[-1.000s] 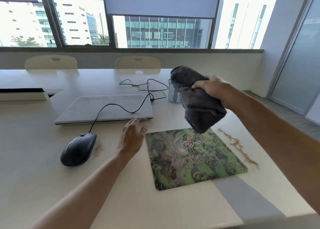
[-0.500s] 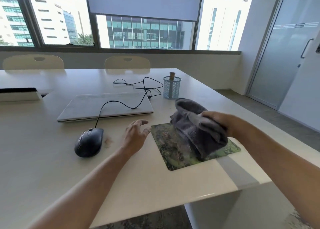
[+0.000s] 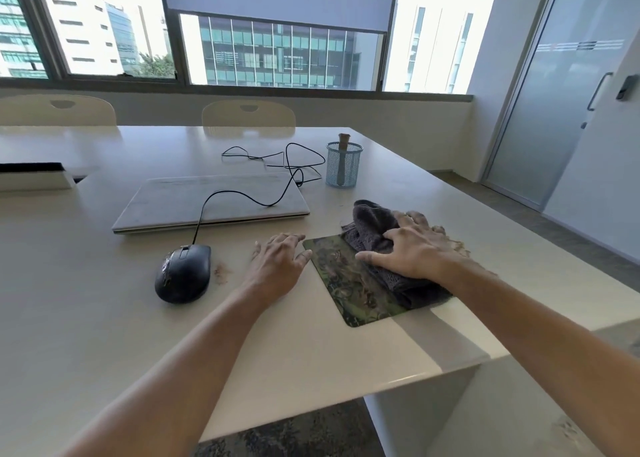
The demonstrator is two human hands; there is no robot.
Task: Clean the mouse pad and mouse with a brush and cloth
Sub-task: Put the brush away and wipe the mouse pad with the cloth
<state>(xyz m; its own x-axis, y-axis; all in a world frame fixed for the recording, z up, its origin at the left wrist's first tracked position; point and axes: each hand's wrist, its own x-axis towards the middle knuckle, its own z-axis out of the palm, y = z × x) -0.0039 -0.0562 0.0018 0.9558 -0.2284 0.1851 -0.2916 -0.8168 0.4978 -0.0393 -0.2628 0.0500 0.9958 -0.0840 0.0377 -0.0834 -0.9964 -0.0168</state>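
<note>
- mouse pad (image 3: pixel 349 280): flat on table (image 3: pixel 104 318), near its right front corner.
- cloth (image 3: pixel 374 228): grey, bunched, covers pad's right side.
- right hand (image 3: pixel 415 249): palm down on cloth, fingers spread, pressing, no clench.
- left hand (image 3: pixel 280 262): flat on table, fingers straight, tips at pad's left edge.
- mouse (image 3: pixel 183 271): left of left hand, brown crumbs (image 3: pixel 221 272) between.
- brush (image 3: pixel 343 145): upright in blue mesh cup (image 3: pixel 346 174), behind cloth.

grey cloth (image 3: pixel 372 228), green patterned mouse pad (image 3: pixel 346 280), black mouse (image 3: pixel 183 272).
</note>
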